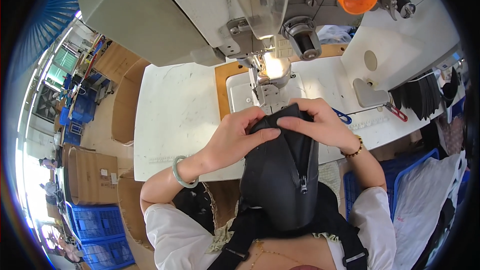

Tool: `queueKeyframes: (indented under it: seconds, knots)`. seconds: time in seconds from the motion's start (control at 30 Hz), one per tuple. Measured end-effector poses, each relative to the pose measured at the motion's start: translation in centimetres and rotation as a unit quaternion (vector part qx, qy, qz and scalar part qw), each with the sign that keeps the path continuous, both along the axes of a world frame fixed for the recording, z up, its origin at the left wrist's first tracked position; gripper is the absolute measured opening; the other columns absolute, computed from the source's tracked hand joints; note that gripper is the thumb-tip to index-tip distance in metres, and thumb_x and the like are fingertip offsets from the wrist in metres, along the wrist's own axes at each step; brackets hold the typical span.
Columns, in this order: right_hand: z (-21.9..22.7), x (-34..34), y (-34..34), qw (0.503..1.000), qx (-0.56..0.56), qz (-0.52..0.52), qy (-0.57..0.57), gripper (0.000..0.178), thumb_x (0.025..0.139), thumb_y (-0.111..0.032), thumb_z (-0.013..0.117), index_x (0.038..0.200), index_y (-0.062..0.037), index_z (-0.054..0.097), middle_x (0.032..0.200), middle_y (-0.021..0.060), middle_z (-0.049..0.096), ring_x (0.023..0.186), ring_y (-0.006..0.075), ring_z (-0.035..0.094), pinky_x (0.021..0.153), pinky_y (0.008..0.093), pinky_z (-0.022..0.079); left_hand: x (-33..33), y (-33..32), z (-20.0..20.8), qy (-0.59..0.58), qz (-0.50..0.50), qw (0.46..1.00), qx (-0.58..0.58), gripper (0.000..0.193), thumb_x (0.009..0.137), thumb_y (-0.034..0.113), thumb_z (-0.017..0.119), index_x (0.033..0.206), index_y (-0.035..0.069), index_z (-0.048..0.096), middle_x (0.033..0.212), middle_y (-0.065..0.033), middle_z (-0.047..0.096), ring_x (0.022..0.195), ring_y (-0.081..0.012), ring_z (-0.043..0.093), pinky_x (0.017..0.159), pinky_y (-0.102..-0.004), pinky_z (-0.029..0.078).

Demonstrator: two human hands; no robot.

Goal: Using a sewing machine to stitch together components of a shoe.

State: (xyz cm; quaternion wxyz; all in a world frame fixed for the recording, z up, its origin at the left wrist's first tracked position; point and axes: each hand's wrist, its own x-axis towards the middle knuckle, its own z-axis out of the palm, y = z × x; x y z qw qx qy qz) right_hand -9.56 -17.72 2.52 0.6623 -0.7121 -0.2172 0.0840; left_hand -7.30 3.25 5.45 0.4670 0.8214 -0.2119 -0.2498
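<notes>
Left hand (231, 136), right hand (320, 125) pinch top edge of black bag (272, 180) near sewing machine (195, 10), apparently keeping edge taut.

The person's left hand (231, 136) and right hand (325, 124) pinch close together near centre, each thumb laid over curled fingers (252, 114). The left forearm (172, 180) angles toward 2 o'clock, the right forearm (366, 166) toward 11. Both elbows are bent, at 8 and 4 o'clock; the thumb tips sit just beside each other.
</notes>
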Motion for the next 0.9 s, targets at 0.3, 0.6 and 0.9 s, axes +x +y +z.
queueKeyframes:
  seconds: [0.3,0.6,0.9]
  knots:
    - [-0.5,3.5,1.2,0.981,0.116,-0.137,-0.076,0.018,0.08,-0.015,0.062,0.089,0.0005,0.06,0.075,0.0007,0.059,0.067,0.0034,0.047,0.058,0.0206,0.038,2.5,-0.2,-0.5,0.032,0.037,0.989,-0.137,0.021,0.085,0.016,0.055,0.097,-0.001,0.057,0.079,0.003,0.057,0.073,-0.0009,0.049,0.065,-0.0173,0.042]
    - [-1.3,5.4,1.7,0.943,-0.021,-0.297,-0.148,0.026,0.075,-0.02,0.066,0.071,0.0006,0.051,0.059,0.0018,0.047,0.057,0.0057,0.036,0.049,0.0235,0.031,3.7,-1.2,-1.4,0.006,0.105,0.968,-0.228,0.02,0.086,0.02,0.055,0.081,0.001,0.058,0.067,0.0062,0.051,0.061,0.0002,0.041,0.051,-0.0174,0.036]
    - [-2.0,6.0,1.7,0.948,0.088,-0.267,-0.151,0.027,0.077,-0.017,0.063,0.068,-0.0022,0.042,0.06,-0.0009,0.036,0.058,0.0056,0.031,0.051,0.0232,0.028,4.1,-1.1,-1.3,0.041,0.088,0.967,-0.234,0.019,0.087,0.019,0.053,0.084,0.001,0.058,0.073,0.0049,0.054,0.066,0.0,0.044,0.056,-0.0167,0.038]
